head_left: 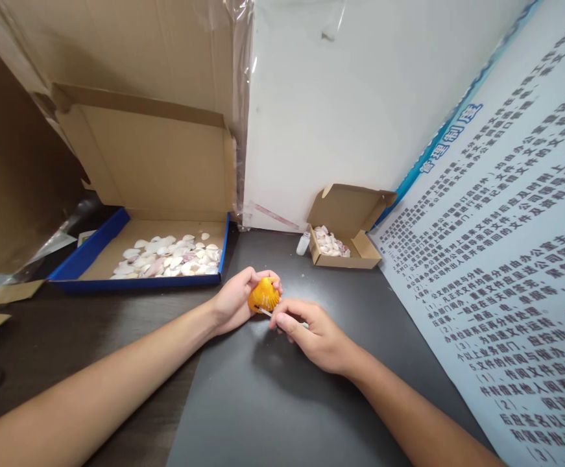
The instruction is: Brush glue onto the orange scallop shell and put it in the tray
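Note:
An orange, ribbed shell (264, 295) is held by my left hand (238, 299), whose fingers wrap round its left and far sides. Pale marks show on the shell's surface. Between the thumb and fingers of my right hand (311, 331) is a thin whitish stick (265, 312), its tip at the shell's lower edge. The tip is dark, and its exact contact with the shell is too small to make out. Both hands are above the dark grey mat.
A blue-edged box (148, 283) holding many pale shells lies at the left. Farther back at the right, a small cardboard box (343, 262) holds more shells, with a small white bottle (303, 244) beside it. A printed sheet (506, 259) slopes along the right.

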Demonstrator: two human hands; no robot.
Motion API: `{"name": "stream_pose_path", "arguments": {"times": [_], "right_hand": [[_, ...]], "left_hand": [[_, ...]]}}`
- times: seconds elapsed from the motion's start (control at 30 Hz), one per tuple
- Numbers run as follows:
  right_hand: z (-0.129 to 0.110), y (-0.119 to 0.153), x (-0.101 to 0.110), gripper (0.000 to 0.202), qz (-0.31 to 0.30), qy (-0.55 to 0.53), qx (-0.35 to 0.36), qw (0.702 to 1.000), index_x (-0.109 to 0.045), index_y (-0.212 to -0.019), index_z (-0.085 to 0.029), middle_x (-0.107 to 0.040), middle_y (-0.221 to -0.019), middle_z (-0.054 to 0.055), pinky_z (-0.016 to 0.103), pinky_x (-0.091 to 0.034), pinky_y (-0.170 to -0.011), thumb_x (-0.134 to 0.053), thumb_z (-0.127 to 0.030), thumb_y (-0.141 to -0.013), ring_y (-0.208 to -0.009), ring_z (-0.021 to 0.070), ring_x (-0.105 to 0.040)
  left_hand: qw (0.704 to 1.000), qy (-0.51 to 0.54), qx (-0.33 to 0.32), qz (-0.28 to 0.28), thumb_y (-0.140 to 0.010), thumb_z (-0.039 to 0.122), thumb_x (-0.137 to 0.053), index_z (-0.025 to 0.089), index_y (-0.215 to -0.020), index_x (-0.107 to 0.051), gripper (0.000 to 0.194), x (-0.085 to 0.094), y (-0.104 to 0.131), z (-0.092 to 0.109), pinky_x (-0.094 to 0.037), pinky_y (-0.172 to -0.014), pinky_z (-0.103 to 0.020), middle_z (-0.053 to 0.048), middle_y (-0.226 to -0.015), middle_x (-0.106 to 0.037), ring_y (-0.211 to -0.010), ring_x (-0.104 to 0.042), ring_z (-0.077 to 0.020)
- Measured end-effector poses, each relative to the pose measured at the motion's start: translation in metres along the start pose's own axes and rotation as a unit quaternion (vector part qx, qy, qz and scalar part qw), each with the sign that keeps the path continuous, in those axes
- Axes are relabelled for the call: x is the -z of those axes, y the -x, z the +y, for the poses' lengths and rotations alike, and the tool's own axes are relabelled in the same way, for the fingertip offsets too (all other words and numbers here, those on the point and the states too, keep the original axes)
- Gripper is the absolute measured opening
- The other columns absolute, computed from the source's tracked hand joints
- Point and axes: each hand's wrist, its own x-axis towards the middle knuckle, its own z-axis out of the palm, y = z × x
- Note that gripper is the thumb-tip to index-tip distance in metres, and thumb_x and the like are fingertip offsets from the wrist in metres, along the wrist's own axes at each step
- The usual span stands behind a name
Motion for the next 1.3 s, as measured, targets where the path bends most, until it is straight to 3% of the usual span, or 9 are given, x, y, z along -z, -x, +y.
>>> {"name": "stream_pose_path", "arguments": {"times": [0.27,0.53,0.67,0.77,1.0,1.3], "right_hand": [[-0.0047,0.0025,0.0040,0.011,0.033,-0.008,0.025,0.999,-0.062,-0.095,-0.018,-0.053,-0.079,-0.001,0.023,-0.038,-0.063,-0.055,-0.025,-0.090,-0.067,0.0108,-0.045],[-0.0036,0.0019,0.0027,0.024,0.066,0.009,0.041,0.997,-0.061,-0.114,-0.020,-0.057,-0.091,0.002,0.024,-0.044,-0.065,-0.055,-0.024,-0.092,-0.071,0.0117,-0.051],[-0.0009,0.0004,0.0027,0.022,0.102,0.020,0.046,0.993,-0.063,-0.112,-0.020,-0.060,-0.088,0.002,0.024,-0.045,-0.063,-0.057,-0.024,-0.091,-0.066,0.0109,-0.052],[0.0007,0.0006,0.0039,0.021,0.122,0.060,0.087,0.987,-0.065,-0.110,-0.021,-0.061,-0.084,0.001,0.024,-0.046,-0.062,-0.058,-0.024,-0.091,-0.066,0.0115,-0.053],[0.0014,0.0026,0.0058,0.023,0.186,0.093,0.144,0.968,-0.066,-0.112,-0.022,-0.063,-0.099,0.007,0.025,-0.049,-0.059,-0.060,-0.026,-0.091,-0.073,0.0134,-0.058],[-0.0011,0.0038,0.0013,0.019,0.089,0.099,0.135,0.982,-0.067,-0.106,-0.019,-0.069,-0.095,0.007,0.024,-0.048,-0.056,-0.061,-0.027,-0.090,-0.068,0.0133,-0.058]], "left_hand": [[1.000,0.008,-0.002,-0.014,-0.078,0.027,-0.037,0.015,-0.078,-0.057,0.023,0.0022,0.0000,0.0000,-0.044,-0.070,-0.028,-0.007,-0.080,-0.055,-0.072,-0.051,-0.0183],[1.000,0.028,-0.002,-0.003,-0.078,0.024,-0.040,0.015,-0.081,-0.058,0.021,0.0049,0.0003,-0.0004,-0.045,-0.068,-0.027,-0.006,-0.083,-0.056,-0.074,-0.053,-0.0175],[0.999,0.036,-0.002,-0.003,-0.077,0.023,-0.043,0.015,-0.082,-0.059,0.019,0.0041,0.0013,0.0010,-0.044,-0.065,-0.026,-0.005,-0.081,-0.056,-0.070,-0.053,-0.0166],[0.999,0.039,-0.003,-0.003,-0.076,0.022,-0.044,0.015,-0.082,-0.059,0.018,0.0031,0.0019,0.0019,-0.045,-0.065,-0.026,-0.006,-0.081,-0.056,-0.069,-0.053,-0.0167],[0.998,0.057,-0.027,-0.015,-0.076,0.023,-0.047,0.013,-0.083,-0.061,0.018,0.0038,0.0017,-0.0001,-0.046,-0.070,-0.028,-0.008,-0.084,-0.058,-0.075,-0.057,-0.0188],[0.997,0.070,-0.031,-0.015,-0.077,0.022,-0.048,0.013,-0.084,-0.062,0.018,0.0042,0.0002,-0.0009,-0.046,-0.070,-0.030,-0.010,-0.089,-0.060,-0.080,-0.057,-0.0203]]}}
